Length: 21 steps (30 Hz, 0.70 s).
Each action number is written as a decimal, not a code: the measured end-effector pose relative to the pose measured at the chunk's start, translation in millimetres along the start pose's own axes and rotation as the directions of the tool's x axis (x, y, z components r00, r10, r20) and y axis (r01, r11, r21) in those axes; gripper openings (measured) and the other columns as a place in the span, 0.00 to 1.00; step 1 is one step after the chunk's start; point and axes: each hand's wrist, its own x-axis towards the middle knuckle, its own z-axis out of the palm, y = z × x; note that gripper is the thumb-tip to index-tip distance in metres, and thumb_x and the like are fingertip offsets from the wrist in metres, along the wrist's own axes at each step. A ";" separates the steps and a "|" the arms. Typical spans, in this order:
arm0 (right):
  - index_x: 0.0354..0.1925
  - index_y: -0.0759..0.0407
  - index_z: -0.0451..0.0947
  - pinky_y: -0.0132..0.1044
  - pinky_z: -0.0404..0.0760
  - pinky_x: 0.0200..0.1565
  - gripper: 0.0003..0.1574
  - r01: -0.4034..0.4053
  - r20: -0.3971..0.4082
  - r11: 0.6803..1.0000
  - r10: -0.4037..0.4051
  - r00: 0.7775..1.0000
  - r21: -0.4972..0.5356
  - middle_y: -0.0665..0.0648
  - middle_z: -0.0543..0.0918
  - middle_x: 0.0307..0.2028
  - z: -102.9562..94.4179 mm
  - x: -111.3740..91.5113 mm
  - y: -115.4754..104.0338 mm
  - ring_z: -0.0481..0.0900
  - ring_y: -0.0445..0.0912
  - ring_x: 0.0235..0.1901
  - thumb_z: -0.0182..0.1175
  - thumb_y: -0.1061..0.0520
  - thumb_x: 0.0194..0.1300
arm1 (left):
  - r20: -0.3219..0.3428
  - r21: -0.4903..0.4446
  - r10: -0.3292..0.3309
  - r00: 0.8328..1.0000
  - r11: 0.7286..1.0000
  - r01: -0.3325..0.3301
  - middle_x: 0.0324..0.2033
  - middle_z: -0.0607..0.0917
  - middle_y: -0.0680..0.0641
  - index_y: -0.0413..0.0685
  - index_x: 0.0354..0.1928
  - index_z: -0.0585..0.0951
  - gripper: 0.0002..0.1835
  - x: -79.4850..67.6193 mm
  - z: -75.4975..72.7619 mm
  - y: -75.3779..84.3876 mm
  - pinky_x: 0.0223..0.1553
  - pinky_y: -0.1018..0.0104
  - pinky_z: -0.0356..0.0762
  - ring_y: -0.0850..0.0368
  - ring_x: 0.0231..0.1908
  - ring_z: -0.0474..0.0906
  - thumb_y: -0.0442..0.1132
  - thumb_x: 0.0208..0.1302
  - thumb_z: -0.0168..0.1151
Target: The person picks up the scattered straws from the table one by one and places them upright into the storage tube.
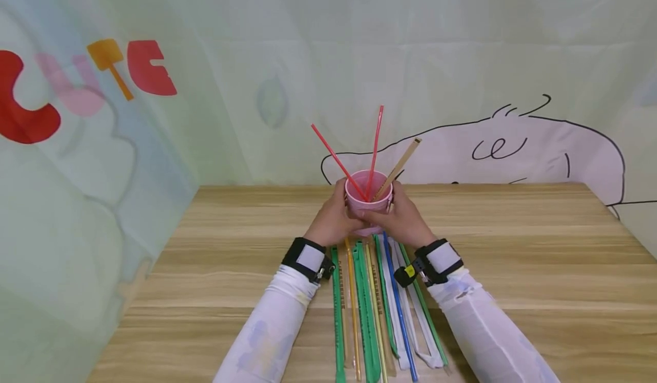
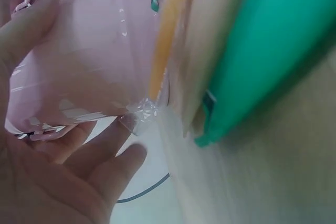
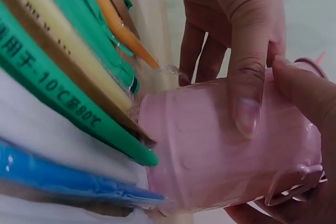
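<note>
A small pink pail (image 1: 359,205) with little side loops stands near the table's far edge. My left hand (image 1: 332,219) grips its left side, and my right hand (image 1: 405,219) grips its right side. Both thumbs lie across the front wall, while the other fingers reach round the sides. Two red straws, one leaning left (image 1: 328,146) and one nearly upright (image 1: 376,143), stick out of the pail beside a brown straw (image 1: 402,163) tilted right. In the right wrist view, the pail's lower wall (image 3: 184,140) is close to the ends of several straws lying on the table.
Several straws lie side by side in front of the pail, between my forearms: green ones (image 1: 339,314), an orange one (image 1: 353,309), a blue one (image 1: 400,309) and white-wrapped ones. The wooden table (image 1: 231,269) ends at a printed cloth backdrop (image 1: 231,115).
</note>
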 end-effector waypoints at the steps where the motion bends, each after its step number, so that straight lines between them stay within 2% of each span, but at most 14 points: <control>1: 0.72 0.55 0.47 0.59 0.68 0.62 0.56 -0.001 0.008 1.000 0.001 1.000 0.004 0.60 0.64 0.66 0.1 0.2 0.9 0.61 0.52 0.63 0.71 0.51 0.57 | -0.004 0.009 0.000 1.000 1.000 0.000 0.65 0.68 0.46 0.56 0.72 0.50 0.53 -0.3 0.0 0.4 0.61 0.49 0.70 0.53 0.60 0.65 0.40 0.49 0.76; 5: 0.73 0.54 0.44 0.61 0.65 0.63 0.57 0.010 0.033 1.000 -0.010 0.999 0.022 0.61 0.61 0.68 -0.4 0.7 1.7 0.60 0.53 0.64 0.69 0.52 0.58 | -0.016 0.059 -0.012 1.000 0.998 0.013 0.65 0.68 0.47 0.57 0.72 0.49 0.54 -1.3 -0.4 1.8 0.60 0.49 0.71 0.55 0.60 0.65 0.41 0.49 0.76; 9: 0.72 0.54 0.44 0.58 0.66 0.63 0.56 0.018 0.050 1.000 -0.019 0.999 0.011 0.59 0.62 0.67 -1.4 1.5 1.6 0.61 0.50 0.63 0.69 0.51 0.59 | -0.011 0.092 -0.018 1.000 0.996 0.019 0.65 0.68 0.48 0.57 0.72 0.48 0.55 -3.1 -2.8 4.9 0.59 0.50 0.72 0.56 0.59 0.66 0.42 0.49 0.76; 13: 0.71 0.56 0.45 0.58 0.68 0.62 0.55 0.026 0.046 1.000 -0.026 0.999 -0.008 0.59 0.63 0.65 -2.4 1.2 2.7 0.62 0.49 0.62 0.69 0.50 0.58 | 0.021 0.093 -0.001 1.000 0.996 -0.001 0.66 0.66 0.49 0.58 0.74 0.47 0.57 -5.2 -7.0 7.9 0.59 0.47 0.71 0.55 0.61 0.63 0.46 0.48 0.77; 15: 0.70 0.56 0.45 0.58 0.68 0.62 0.55 0.032 0.047 0.999 -0.031 0.998 -0.012 0.59 0.64 0.64 -2.7 0.8 3.7 0.63 0.50 0.61 0.69 0.51 0.58 | 0.038 0.114 -0.005 0.999 0.993 0.001 0.68 0.63 0.48 0.55 0.75 0.47 0.58 -7.2 -10.4 8.4 0.60 0.45 0.70 0.53 0.63 0.60 0.48 0.49 0.76; 18: 0.70 0.57 0.45 0.58 0.68 0.62 0.55 0.038 0.056 0.999 -0.038 0.998 -0.002 0.60 0.63 0.64 -3.1 0.1 4.2 0.63 0.50 0.61 0.69 0.51 0.58 | 0.050 0.187 -0.050 0.997 0.981 0.040 0.70 0.60 0.44 0.49 0.75 0.49 0.56 -13.0 -18.6 9.7 0.61 0.43 0.67 0.49 0.65 0.57 0.50 0.51 0.74; 21: 0.71 0.57 0.45 0.58 0.70 0.61 0.55 0.031 0.059 0.999 -0.032 0.998 0.020 0.60 0.64 0.64 -1.8 -0.1 2.9 0.63 0.50 0.61 0.69 0.51 0.58 | 0.073 0.283 -0.125 0.989 0.954 0.100 0.69 0.63 0.41 0.44 0.73 0.54 0.52 -25.4 -30.5 13.1 0.61 0.43 0.68 0.47 0.64 0.60 0.51 0.53 0.72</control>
